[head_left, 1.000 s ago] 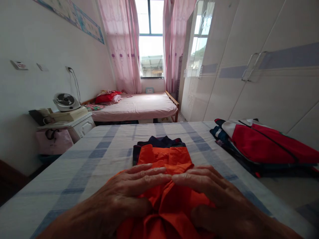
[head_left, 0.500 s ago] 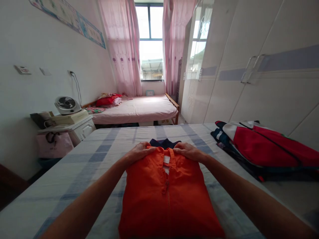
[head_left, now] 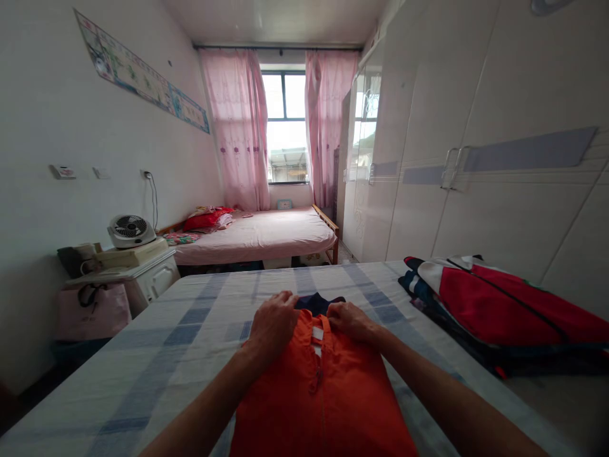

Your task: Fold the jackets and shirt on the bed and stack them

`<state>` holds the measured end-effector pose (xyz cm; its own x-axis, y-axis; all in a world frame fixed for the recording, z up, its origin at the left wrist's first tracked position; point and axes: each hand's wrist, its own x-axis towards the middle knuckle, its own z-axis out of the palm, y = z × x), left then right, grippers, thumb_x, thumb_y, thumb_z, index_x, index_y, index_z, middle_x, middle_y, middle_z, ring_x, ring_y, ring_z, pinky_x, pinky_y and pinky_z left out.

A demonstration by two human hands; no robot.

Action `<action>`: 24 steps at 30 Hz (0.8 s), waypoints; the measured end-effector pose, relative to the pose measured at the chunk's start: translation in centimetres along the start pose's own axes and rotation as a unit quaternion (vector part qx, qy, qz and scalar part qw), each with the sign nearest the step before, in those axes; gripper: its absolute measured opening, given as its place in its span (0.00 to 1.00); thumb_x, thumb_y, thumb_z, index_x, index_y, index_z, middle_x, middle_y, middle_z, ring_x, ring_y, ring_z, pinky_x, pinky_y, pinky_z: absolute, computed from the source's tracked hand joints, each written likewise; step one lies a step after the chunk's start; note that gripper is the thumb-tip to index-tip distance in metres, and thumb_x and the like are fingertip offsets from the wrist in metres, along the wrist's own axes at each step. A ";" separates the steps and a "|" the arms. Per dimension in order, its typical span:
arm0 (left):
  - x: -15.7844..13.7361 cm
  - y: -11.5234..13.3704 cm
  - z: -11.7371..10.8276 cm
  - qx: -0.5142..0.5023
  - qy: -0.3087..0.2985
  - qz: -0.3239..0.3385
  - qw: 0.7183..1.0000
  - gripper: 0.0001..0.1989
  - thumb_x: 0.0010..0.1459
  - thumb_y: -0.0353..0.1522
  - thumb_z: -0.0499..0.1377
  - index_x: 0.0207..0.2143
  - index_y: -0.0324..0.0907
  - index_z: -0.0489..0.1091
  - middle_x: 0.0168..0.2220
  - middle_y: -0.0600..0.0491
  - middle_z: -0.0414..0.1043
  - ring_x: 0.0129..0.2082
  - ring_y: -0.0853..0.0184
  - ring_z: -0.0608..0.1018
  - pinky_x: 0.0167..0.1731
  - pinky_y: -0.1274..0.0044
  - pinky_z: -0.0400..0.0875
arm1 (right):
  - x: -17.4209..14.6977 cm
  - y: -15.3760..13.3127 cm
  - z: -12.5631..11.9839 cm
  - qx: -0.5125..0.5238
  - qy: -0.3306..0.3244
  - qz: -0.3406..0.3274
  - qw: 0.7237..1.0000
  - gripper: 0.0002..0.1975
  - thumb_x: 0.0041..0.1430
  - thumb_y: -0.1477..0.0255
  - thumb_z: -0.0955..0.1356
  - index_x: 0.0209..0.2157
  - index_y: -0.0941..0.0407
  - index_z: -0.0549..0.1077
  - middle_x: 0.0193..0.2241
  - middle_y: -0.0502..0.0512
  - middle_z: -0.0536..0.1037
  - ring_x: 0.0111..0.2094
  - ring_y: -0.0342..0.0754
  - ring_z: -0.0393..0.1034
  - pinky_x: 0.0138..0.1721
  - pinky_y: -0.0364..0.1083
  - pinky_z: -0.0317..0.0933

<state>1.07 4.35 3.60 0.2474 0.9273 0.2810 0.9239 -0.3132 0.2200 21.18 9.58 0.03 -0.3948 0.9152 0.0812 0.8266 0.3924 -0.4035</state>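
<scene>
An orange zip-front jacket (head_left: 328, 400) lies folded on the near bed, its collar and white label away from me. Dark navy cloth (head_left: 318, 303) shows just beyond the collar. My left hand (head_left: 273, 320) rests palm down over the jacket's left shoulder, fingers stretched toward the navy cloth; its thumb is hidden. On the other side of the collar, my right hand (head_left: 351, 320) has its fingers curled onto the orange fabric at the right shoulder.
The near bed has a blue-and-white striped sheet (head_left: 157, 374). Red, white and dark folded clothes (head_left: 495, 304) lie at its right edge, beside a white wardrobe (head_left: 428, 222). At left, a fan (head_left: 130, 230) stands on a cabinet above a pink bag (head_left: 92, 314). A pink-sheeted bed (head_left: 266, 231) stands beyond.
The view has tilted up. My left hand has shifted inward over the jacket's shoulder toward the collar, and my right fingers have curled in closer to the collar.
</scene>
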 end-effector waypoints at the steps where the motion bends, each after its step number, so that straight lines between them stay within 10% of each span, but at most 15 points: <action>1: -0.7 0.4 0.1 0.015 0.001 0.030 0.999 0.20 0.60 0.35 0.48 0.54 0.42 0.65 0.58 0.45 0.62 0.59 0.57 0.62 0.58 0.66 0.52 | -0.2 -0.4 -0.4 -0.011 0.004 0.000 1.000 0.09 0.53 0.74 0.63 0.30 0.57 0.76 0.29 0.54 0.78 0.30 0.44 0.70 0.32 0.40 0.57; 9: -2.8 -0.1 4.1 0.059 -0.046 0.000 0.997 0.27 0.62 0.46 0.42 0.60 0.46 0.59 0.62 0.48 0.55 0.63 0.56 0.55 0.60 0.60 0.46 | -4.9 -5.8 -0.1 -0.057 0.140 -0.013 0.988 0.23 0.62 0.68 0.56 0.55 0.61 0.66 0.56 0.64 0.66 0.57 0.54 0.58 0.57 0.51 0.48; 16: -3.2 -0.4 6.2 0.055 -0.027 -0.037 0.997 0.27 0.63 0.43 0.40 0.61 0.42 0.57 0.63 0.47 0.54 0.63 0.60 0.56 0.60 0.63 0.47 | -6.3 -4.2 4.8 -0.047 0.074 0.104 0.991 0.39 0.62 0.52 0.50 0.61 0.70 0.55 0.61 0.72 0.53 0.63 0.60 0.44 0.62 0.56 0.38; 24: -1.2 0.3 3.2 0.056 -0.095 0.009 0.994 0.20 0.61 0.38 0.45 0.45 0.44 0.73 0.51 0.46 0.71 0.55 0.58 0.68 0.55 0.64 0.56 | -6.9 -4.3 4.0 -0.025 0.077 0.067 0.995 0.38 0.61 0.51 0.50 0.61 0.63 0.56 0.62 0.65 0.53 0.63 0.61 0.43 0.62 0.57 0.36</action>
<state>1.95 3.81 0.31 0.3051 0.9471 0.1000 0.9428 -0.3152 0.1085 18.74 1.18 -2.38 -0.2178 0.9612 0.1693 0.8881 0.2672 -0.3741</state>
